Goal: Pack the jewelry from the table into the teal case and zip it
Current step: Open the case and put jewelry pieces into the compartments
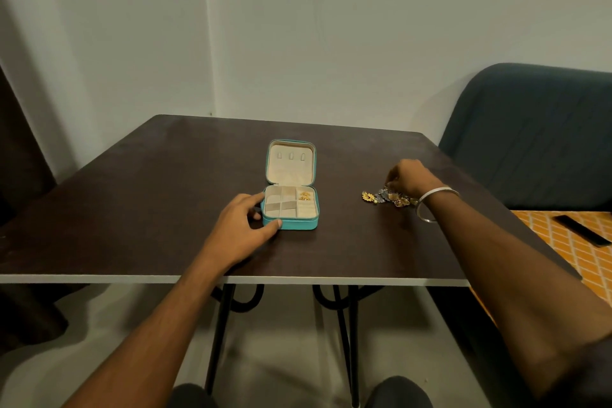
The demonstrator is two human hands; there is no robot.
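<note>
The teal case [299, 224] lies open in the middle of the dark table [149, 209], its beige lid [290, 164] folded back away from me. A gold piece [304, 196] sits in the far right compartment; the other compartments look bare. My left hand [243, 220] holds the case's near left corner, thumb on the front wall and index finger along the left side. To the right, a pile of gold and silver jewelry [381, 197] lies on the table. My right hand [409, 179], with a silver bangle on its wrist, reaches down onto the pile, fingertips pinching a piece.
A dark teal chair [530, 136] stands past the table's right edge. Beside it is an orange patterned cloth [576, 252] with a black flat device [583, 230] on it. The table's white front edge [298, 280] is near me, a wall behind.
</note>
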